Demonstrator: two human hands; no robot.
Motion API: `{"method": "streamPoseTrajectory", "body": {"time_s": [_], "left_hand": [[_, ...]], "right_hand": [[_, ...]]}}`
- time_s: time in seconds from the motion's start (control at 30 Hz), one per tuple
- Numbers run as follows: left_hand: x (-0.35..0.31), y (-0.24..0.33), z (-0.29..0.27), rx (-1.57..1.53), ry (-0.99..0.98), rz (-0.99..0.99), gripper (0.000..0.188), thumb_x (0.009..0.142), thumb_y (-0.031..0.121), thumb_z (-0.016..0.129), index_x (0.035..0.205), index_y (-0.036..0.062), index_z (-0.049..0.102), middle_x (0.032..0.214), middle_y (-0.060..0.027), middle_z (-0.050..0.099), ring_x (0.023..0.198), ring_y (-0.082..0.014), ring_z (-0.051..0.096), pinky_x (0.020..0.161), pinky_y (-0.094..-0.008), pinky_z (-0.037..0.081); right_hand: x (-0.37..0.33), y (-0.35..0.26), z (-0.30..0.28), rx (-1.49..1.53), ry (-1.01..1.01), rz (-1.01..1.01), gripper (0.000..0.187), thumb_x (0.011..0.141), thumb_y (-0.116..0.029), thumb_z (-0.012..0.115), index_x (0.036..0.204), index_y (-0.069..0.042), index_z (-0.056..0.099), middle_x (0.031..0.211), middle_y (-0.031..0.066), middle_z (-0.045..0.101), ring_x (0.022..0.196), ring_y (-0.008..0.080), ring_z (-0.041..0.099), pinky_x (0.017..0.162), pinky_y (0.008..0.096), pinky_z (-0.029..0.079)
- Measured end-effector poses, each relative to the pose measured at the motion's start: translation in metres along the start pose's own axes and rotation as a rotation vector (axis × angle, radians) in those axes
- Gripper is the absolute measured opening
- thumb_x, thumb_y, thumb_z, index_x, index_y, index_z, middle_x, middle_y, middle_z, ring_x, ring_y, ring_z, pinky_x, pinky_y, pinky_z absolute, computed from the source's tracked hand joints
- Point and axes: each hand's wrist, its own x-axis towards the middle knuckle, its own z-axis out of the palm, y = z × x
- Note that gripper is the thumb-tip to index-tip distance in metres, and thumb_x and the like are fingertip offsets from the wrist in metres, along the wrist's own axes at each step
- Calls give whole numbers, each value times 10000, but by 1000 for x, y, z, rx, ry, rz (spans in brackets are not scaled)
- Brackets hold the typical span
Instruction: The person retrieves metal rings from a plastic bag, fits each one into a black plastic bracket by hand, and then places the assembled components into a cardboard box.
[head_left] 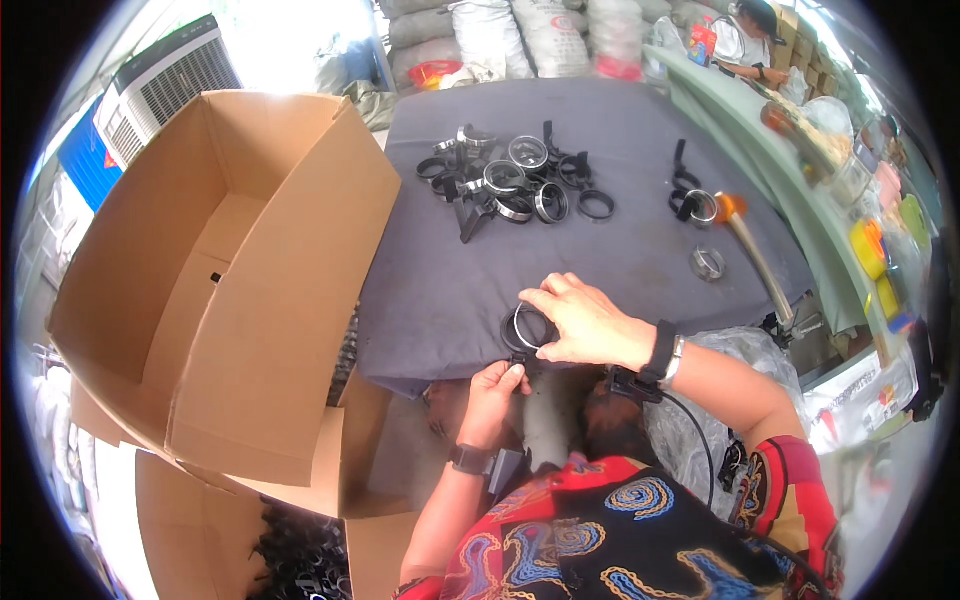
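Close to the front edge of the grey cloth-covered table, both my hands are on a black ring [508, 327] with a short stem. My left hand [488, 398] is closed, pinching the stem between thumb and fingers. From the right, my right hand [595, 325] is curled over a thin silver metal ring [518, 318] that rests against the black one. Whether the silver ring is fully seated, I cannot tell. Farther back lies a pile of black and silver rings [503, 178], some with black handles.
At the table's right lie a hammer [757, 255] with an orange head, a loose silver ring [707, 263] and several black ring pieces [687, 183]. An open cardboard box [280, 330] stands at left, above another box holding black parts [298, 550]. A person [745, 45] sits beyond a green-covered table.
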Motion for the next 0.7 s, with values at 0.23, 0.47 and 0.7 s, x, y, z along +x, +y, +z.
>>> {"method": "streamPoseTrajectory", "body": {"time_s": [0.23, 0.47, 0.7], "left_hand": [[-1, 1, 1, -7, -7, 4, 209, 951, 153, 550, 788, 42, 620, 726, -28, 634, 707, -109, 562, 750, -270, 432], [-2, 5, 1, 4, 1, -12, 201, 950, 142, 544, 794, 41, 620, 733, -30, 634, 712, -108, 562, 748, -268, 430], [0, 3, 2, 36, 19, -25, 192, 950, 121, 521, 817, 24, 622, 756, -31, 632, 742, -109, 557, 756, -265, 424]], "right_hand": [[19, 5, 25, 101, -204, 139, 692, 656, -243, 784, 1282, -75, 541, 1110, 208, 535, 1055, 368, 534, 905, 429, 461], [35, 3, 25, 29, -267, 106, 698, 618, -295, 830, 1229, -72, 577, 1044, 214, 562, 986, 380, 575, 843, 442, 488], [49, 1, 28, -114, -221, -37, 657, 734, -544, 687, 1100, -4, 616, 1145, 213, 568, 1124, 351, 518, 955, 495, 404]]}}
